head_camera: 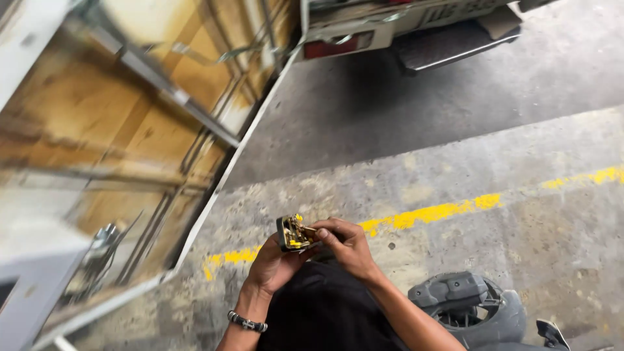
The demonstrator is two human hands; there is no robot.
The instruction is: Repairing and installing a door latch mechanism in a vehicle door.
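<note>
**Small part held over bare concrete**

Low in the middle of the frame, we see the left hand (273, 263) cupped under a small dark block with yellow and brass fittings (292, 233), fingers closed around it. The right hand (344, 244) pinches at its right side. We judge a slipped pinch could drop a fitting onto the concrete floor (455, 162), where it might roll towards the grey moulded housing (468, 305) at lower right.
</note>
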